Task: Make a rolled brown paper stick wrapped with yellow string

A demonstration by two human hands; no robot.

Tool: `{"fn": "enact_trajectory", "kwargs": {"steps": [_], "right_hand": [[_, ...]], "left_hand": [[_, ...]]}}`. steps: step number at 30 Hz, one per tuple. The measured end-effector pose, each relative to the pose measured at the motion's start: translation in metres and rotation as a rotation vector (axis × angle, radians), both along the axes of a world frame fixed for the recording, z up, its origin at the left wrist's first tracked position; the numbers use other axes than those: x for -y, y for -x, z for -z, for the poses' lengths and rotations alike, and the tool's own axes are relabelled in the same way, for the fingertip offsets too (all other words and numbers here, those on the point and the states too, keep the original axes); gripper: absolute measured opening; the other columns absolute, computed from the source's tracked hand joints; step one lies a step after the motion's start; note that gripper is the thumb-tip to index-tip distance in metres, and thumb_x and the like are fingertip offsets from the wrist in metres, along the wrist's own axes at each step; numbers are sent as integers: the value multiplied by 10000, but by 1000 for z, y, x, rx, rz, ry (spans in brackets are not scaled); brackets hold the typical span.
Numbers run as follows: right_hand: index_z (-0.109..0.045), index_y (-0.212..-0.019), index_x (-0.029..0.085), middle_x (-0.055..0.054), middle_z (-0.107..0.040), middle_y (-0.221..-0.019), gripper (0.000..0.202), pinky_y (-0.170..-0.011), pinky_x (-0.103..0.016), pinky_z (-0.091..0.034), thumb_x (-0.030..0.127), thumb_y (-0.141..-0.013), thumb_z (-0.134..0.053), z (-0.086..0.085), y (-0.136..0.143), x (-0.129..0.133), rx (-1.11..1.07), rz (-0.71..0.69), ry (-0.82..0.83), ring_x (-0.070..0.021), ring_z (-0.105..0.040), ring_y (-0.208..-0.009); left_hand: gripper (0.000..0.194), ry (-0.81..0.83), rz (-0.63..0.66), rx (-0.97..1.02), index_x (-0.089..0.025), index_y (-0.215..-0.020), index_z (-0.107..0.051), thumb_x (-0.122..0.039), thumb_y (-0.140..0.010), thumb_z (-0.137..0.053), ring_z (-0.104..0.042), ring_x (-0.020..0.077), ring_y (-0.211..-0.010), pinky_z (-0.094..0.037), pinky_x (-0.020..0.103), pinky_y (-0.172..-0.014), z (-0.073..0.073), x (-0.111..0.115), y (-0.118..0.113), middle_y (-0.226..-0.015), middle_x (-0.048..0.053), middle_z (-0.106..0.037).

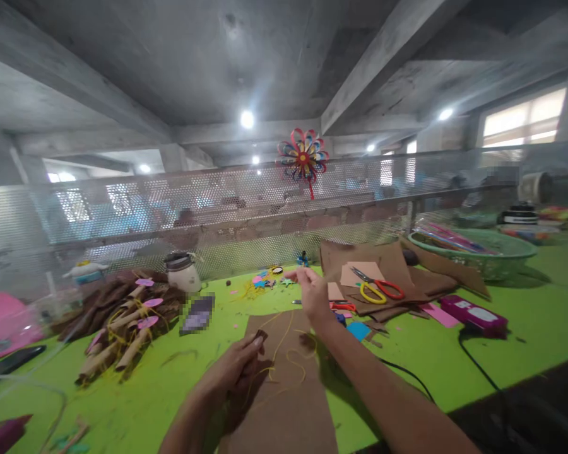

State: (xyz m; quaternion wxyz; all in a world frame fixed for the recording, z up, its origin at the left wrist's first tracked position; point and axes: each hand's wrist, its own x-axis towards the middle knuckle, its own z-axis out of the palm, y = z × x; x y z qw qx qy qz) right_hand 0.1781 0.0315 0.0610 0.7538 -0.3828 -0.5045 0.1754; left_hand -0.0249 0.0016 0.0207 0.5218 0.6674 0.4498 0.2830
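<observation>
My left hand [247, 360] is closed on a small brown rolled piece [261, 335], above the left edge of a brown sheet [288, 410]. Loose loops of yellow string [291, 359] lie on that sheet. My right hand [310, 287] is raised past the sheet's far edge, its thumb and fingertips close together; whatever is between them is too small to make out. Small coloured cut-outs [265, 282] lie just beyond it, to the left.
Brown rolls with pink tags [132, 343] are heaped at left near a lidded jar [183, 272]. At right are scissors [376, 289] on brown sheets, a purple corded device [474, 315] and a green basket [497, 252]. A mesh partition [227, 221] stands behind.
</observation>
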Motion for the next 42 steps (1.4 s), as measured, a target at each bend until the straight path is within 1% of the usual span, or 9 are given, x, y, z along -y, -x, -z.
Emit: {"fn": "enact_trajectory", "kwargs": {"steps": [5,9,14,23,26,30,36,39,42], "right_hand": [[-637,-657,148,-58,-697,-677,284,-715,-329,-502,395,-775,-559,5,-20,-17,-262,-189,54,-173,-641,-658],[-592,-612,154,-32,-668,-569,224,-685,-321,-527,266,-803,-559,3,-33,-16,-424,-296,153,-152,-639,-579],[-548,-625,153,-26,-648,-520,247,-700,-335,-549,169,-864,-485,0,-47,-15,-566,-332,229,-150,-664,-578],[-535,-674,143,-52,-658,-556,280,-732,-333,-552,109,-901,-374,-8,-70,-19,-637,-307,240,-145,-679,-622],[-526,-681,140,-56,-652,-562,285,-714,-327,-553,111,-908,-356,-16,-73,-25,-624,-300,240,-145,-672,-614],[-506,-676,151,-43,-629,-555,308,-672,-310,-551,104,-915,-318,-39,-79,-34,-593,-253,277,-137,-651,-599],[-459,-643,180,-14,-587,-555,332,-698,-286,-532,103,-913,-283,-70,-110,-47,-476,-149,312,-111,-618,-622],[-457,-605,181,3,-577,-534,323,-734,-272,-515,84,-881,-320,-61,-105,-50,-251,-169,398,-95,-602,-607],[-524,-576,151,-31,-622,-546,237,-708,-287,-521,80,-797,-473,-34,-69,-48,-75,-298,502,-119,-615,-583]], "left_hand": [[403,-49,17,-7,-173,-678,-493,-563,-719,-584,-285,62,-422,-191,196,-393,-7,7,-4,-504,-64,-349],[373,-69,65,7,-176,-648,-494,-526,-747,-579,-322,69,-445,-225,201,-414,-11,11,-7,-530,-45,-387],[377,62,149,32,-196,-601,-417,-496,-795,-538,-245,54,-370,-128,202,-366,-12,14,-6,-478,-62,-327],[328,196,158,114,-191,-641,-450,-455,-813,-539,-227,42,-346,-115,172,-333,-10,14,-6,-466,-66,-320],[303,198,172,138,-187,-671,-467,-440,-819,-541,-241,40,-360,-127,168,-342,-11,13,-4,-488,-67,-310],[304,174,218,192,-184,-698,-464,-449,-839,-513,-247,40,-376,-130,179,-348,-14,12,1,-531,-59,-318],[277,201,231,385,-173,-742,-456,-416,-866,-506,-184,31,-401,-106,155,-353,-18,9,7,-542,-74,-263],[236,227,244,593,-166,-784,-471,-378,-885,-489,-192,28,-391,-113,134,-346,-23,12,3,-535,-78,-257],[232,253,216,885,-164,-822,-489,-354,-925,-405,-212,34,-370,-130,127,-328,-37,19,-2,-522,-76,-264]]}}
